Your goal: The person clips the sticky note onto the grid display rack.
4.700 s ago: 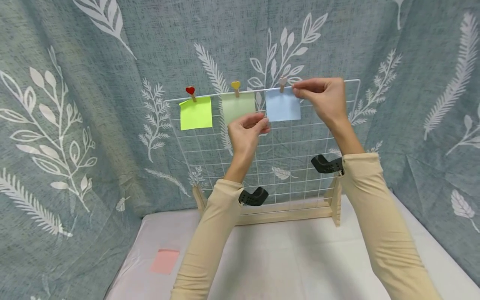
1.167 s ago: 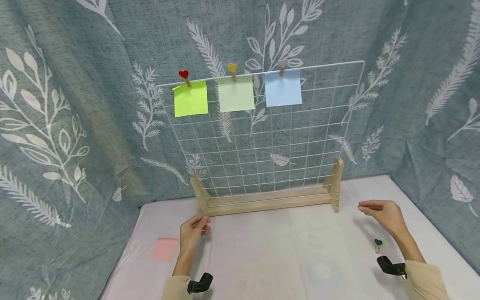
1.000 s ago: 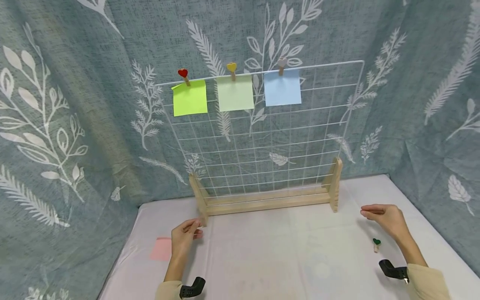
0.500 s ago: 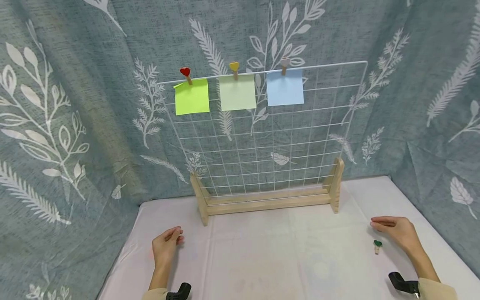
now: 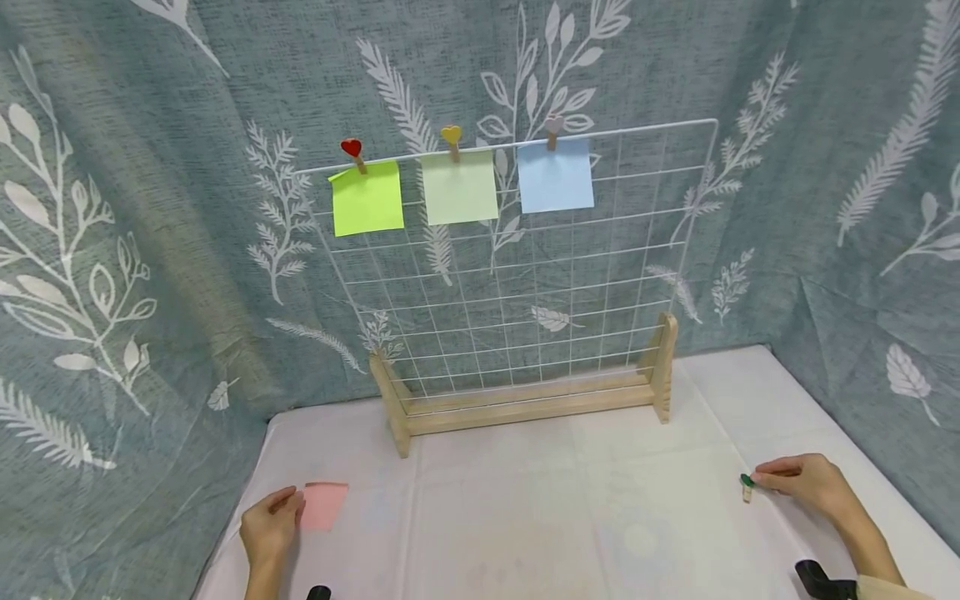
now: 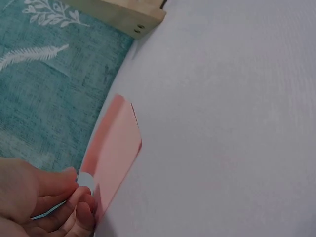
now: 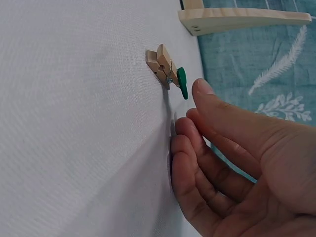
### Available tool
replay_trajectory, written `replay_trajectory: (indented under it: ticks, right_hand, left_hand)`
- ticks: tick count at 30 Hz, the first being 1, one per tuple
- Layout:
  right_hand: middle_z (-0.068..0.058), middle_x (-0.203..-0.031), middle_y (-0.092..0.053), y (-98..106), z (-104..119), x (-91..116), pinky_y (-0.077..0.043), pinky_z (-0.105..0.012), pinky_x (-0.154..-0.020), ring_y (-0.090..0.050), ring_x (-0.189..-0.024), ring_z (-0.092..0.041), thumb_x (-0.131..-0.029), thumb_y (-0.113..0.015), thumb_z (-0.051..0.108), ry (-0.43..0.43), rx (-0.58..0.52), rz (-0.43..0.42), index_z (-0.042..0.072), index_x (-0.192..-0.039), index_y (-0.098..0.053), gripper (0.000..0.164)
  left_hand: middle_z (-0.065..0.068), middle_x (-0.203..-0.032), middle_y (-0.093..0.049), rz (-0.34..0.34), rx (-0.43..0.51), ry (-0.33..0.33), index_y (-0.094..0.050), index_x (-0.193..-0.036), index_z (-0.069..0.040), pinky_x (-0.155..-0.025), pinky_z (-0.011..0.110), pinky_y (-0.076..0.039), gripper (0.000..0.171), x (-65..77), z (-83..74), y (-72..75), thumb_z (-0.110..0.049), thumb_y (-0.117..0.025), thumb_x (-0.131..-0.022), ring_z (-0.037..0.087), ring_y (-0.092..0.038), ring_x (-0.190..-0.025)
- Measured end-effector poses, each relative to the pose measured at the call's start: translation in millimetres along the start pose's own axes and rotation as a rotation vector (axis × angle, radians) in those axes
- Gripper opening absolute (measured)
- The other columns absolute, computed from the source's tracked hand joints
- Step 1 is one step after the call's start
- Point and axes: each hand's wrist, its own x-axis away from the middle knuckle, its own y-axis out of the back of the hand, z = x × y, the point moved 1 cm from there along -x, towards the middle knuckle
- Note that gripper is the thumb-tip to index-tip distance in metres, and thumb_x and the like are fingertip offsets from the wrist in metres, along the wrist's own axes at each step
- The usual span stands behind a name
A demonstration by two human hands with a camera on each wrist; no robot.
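Note:
A pink sticky note (image 5: 325, 506) lies at the table's left side. My left hand (image 5: 272, 527) is at its left edge, fingers loosely bent. In the left wrist view the fingertips are close beside the pink note (image 6: 116, 148); whether they touch it I cannot tell. On the right lies a small wooden clothespin (image 5: 747, 489) with a green heart on it. My right hand (image 5: 813, 483) reaches it from the right. Seen from the right wrist, thumb and fingers stand apart, just short of the clothespin's green heart (image 7: 182, 83).
A white wire grid (image 5: 517, 283) stands upright in a wooden base (image 5: 528, 408) at the back. Along its top hang a lime note (image 5: 367, 200), a pale green note (image 5: 460, 187) and a light blue note (image 5: 556, 177), each under a heart clothespin. Patterned curtains surround the white-covered table.
Both hands have come down from the blue note on the grid and moved apart. The left has gone to the pink note, the right to the green-heart clothespin.

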Motion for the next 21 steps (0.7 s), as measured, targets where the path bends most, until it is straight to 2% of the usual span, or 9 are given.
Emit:
replay_trajectory:
  ticks: [3,7,11,15,21]
  right_hand:
    - [-0.016,-0.088,-0.068,-3,2,2,-0.052,-0.035,-0.063,-0.062,-0.079,-0.026,-0.075,-0.069,0.045,0.006,0.009,-0.023,-0.002,-0.093,-0.070,0.050]
    - [-0.016,-0.087,-0.067,-4,5,3,-0.051,-0.042,-0.066,-0.061,-0.083,-0.032,-0.073,-0.071,0.045,0.007,0.025,-0.029,-0.002,-0.090,-0.070,0.049]
    - [-0.015,-0.086,-0.067,-7,7,3,-0.050,-0.045,-0.068,-0.060,-0.083,-0.033,-0.070,-0.073,0.045,-0.002,0.027,-0.019,-0.001,-0.088,-0.070,0.049]
    - [-0.015,-0.087,-0.066,-10,10,2,-0.049,-0.046,-0.068,-0.059,-0.084,-0.034,-0.067,-0.074,0.047,-0.023,0.019,-0.006,0.000,-0.087,-0.070,0.052]
    - [-0.011,-0.083,-0.067,-13,15,3,-0.049,-0.046,-0.067,-0.059,-0.080,-0.029,-0.067,-0.075,0.047,-0.003,0.021,-0.011,0.002,-0.084,-0.071,0.048]
  left_hand:
    - [0.020,-0.079,-0.067,0.014,-0.024,-0.002,-0.062,-0.101,0.013,-0.043,0.015,-0.048,0.025,-3.3,4.1,1.7,-0.005,-0.059,-0.084,-0.002,-0.054,-0.052]
    - [0.018,-0.076,-0.066,-0.010,-0.107,-0.035,-0.065,-0.097,0.009,-0.043,0.016,-0.043,0.024,-7.1,4.1,1.3,-0.007,-0.063,-0.080,0.002,-0.052,-0.055]
    - [0.017,-0.075,-0.066,-0.005,-0.156,-0.055,-0.066,-0.095,0.009,-0.046,0.019,-0.041,0.024,-10.6,0.7,-0.2,-0.008,-0.065,-0.077,0.008,-0.051,-0.058]
    - [0.015,-0.071,-0.064,0.011,-0.164,-0.077,-0.066,-0.094,0.010,-0.044,0.020,-0.041,0.024,-13.6,-1.0,-2.8,-0.004,-0.067,-0.075,0.010,-0.051,-0.057]
    - [0.017,-0.068,-0.065,0.004,-0.189,-0.167,-0.067,-0.088,0.010,-0.044,0.021,-0.039,0.021,-17.4,-1.3,-5.3,0.000,-0.071,-0.070,0.009,-0.051,-0.054]
